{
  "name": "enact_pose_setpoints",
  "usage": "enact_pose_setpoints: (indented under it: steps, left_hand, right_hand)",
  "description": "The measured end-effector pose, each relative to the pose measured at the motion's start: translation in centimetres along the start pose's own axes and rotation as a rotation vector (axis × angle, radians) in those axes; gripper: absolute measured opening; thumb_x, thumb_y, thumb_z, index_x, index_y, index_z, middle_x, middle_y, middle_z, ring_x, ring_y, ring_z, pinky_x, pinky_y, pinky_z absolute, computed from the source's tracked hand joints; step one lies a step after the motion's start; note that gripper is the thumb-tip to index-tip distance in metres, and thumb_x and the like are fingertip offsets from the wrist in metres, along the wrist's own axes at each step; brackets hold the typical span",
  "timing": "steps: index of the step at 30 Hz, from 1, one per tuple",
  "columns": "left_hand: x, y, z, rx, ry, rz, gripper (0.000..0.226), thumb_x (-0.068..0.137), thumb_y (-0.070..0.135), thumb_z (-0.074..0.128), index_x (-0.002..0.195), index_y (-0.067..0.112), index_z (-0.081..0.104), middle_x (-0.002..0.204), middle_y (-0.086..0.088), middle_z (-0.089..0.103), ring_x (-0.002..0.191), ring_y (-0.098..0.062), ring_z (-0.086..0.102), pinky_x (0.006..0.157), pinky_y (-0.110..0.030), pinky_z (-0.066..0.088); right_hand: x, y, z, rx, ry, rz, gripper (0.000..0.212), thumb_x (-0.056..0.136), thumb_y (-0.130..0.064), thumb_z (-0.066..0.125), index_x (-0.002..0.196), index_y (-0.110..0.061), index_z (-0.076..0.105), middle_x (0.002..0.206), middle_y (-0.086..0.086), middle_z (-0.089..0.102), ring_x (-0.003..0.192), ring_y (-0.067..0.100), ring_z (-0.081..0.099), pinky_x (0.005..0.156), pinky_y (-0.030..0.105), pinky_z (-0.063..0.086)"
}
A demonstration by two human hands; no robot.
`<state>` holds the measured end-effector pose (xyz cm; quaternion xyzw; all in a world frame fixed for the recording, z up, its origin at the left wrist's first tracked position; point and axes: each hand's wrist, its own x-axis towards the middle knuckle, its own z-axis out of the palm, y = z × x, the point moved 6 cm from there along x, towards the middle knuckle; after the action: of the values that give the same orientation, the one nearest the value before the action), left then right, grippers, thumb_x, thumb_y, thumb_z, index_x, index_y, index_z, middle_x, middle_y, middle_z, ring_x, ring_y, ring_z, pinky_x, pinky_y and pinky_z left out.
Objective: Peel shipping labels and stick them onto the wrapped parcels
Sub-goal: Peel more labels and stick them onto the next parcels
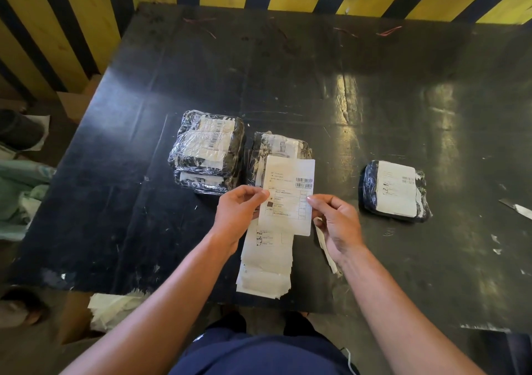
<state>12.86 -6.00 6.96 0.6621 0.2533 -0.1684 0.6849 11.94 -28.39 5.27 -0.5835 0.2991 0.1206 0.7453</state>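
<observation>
On the black table (288,66), going from the left, a stack of wrapped parcels (205,151) stands in clear film; at least three layers show at its near edge, though the exact count is hard to make out. Just beside it to the right lies a second wrapped parcel (280,145), its near half hidden behind the label held above it, so whether more lie under it cannot be told. One shipping label (289,194) is held up over the middle of the table, printed side toward the camera, with two barcodes near its right edge; the small print is too fine to read. The left hand (237,213) pinches the label's left edge between thumb and curled fingers (253,193). Below the label a pile of label sheets (266,259) lies at the near edge of the table, its top partly covered by the held label; the number of sheets cannot be counted. The right hand (338,225) pinches the label's right edge between thumb and forefinger, the other fingers loosely curled, and a narrow white strip (325,248) hangs beneath this hand. Well apart to the right lies one labelled parcel (395,191), a white label covering most of its top.
</observation>
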Motion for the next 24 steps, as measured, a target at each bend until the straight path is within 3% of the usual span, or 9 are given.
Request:
enact_pose_setpoints:
  steps: [4,7,12,18,24]
  left_hand:
    - [2.1,-0.6,0.3,0.12,0.121,0.023,0.007,0.095,0.027,0.077,0.096,0.02,0.076,0.097,0.005,0.082,0.098,-0.017,0.078,0.094,-0.047,0.062]
    - [4.1,0.0,0.6,0.24,0.235,0.059,0.009,0.093,0.033,0.078,0.096,0.025,0.075,0.093,0.008,0.079,0.093,-0.011,0.075,0.086,-0.037,0.063]
    - [7.6,2.3,1.3,0.369,0.358,0.11,0.015,0.095,0.037,0.075,0.098,0.023,0.073,0.09,0.009,0.074,0.082,-0.002,0.067,0.063,-0.02,0.049]
    - [11.4,3.5,2.0,0.506,0.438,0.117,0.013,0.098,0.036,0.072,0.101,0.023,0.069,0.091,0.01,0.07,0.08,-0.003,0.064,0.059,-0.017,0.044]
    - [12.2,2.9,2.5,0.553,0.515,0.145,0.011,0.1,0.033,0.068,0.099,0.022,0.066,0.085,0.011,0.066,0.078,-0.007,0.064,0.071,-0.028,0.055]
  right_hand:
    - [1.5,0.4,0.7,-0.11,0.147,-0.051,0.01,0.09,-0.012,0.08,0.086,-0.007,0.073,0.095,0.006,0.081,0.086,0.018,0.073,0.067,0.022,0.052]
    - [3.4,0.0,1.7,-0.196,0.249,-0.088,0.01,0.089,-0.013,0.082,0.086,-0.008,0.074,0.092,0.002,0.078,0.087,0.016,0.071,0.063,0.017,0.051]
    - [7.8,-0.8,3.6,-0.29,0.322,-0.101,0.013,0.087,-0.019,0.083,0.079,-0.02,0.074,0.088,-0.007,0.076,0.089,0.014,0.071,0.082,0.037,0.061]
    - [11.0,-1.5,5.1,-0.329,0.379,-0.07,0.015,0.087,-0.023,0.083,0.077,-0.024,0.072,0.087,-0.01,0.074,0.088,0.014,0.07,0.083,0.043,0.062]
    - [12.1,-1.4,5.8,-0.369,0.404,-0.067,0.014,0.086,-0.02,0.083,0.078,-0.023,0.073,0.087,-0.007,0.076,0.086,0.014,0.07,0.084,0.042,0.062]
